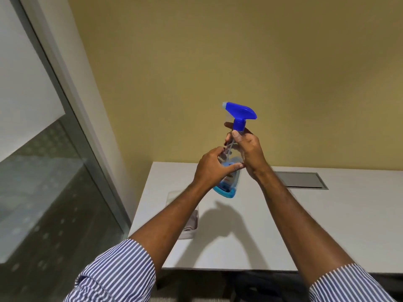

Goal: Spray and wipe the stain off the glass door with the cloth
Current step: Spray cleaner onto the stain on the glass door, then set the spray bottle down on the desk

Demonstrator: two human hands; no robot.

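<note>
Both hands held the spray bottle (231, 162) above the white table (305, 225): the right hand (250, 151) curled round its neck, the left hand (212, 167) gripping its body lower down. The cloth (193, 221) lay in a tray (174, 194) below the left forearm, the glass door (43, 182) well left.

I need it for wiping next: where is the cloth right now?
In the head view, the cloth lies in a clear tray on the white table's left edge, beside the glass door, under the left forearm.

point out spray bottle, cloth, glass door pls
spray bottle (239, 112): head view, on the blue trigger head.
cloth (193, 221): head view, on the folded fabric in the tray by the table's left edge.
glass door (43, 182): head view, on the clear lower pane.
</note>
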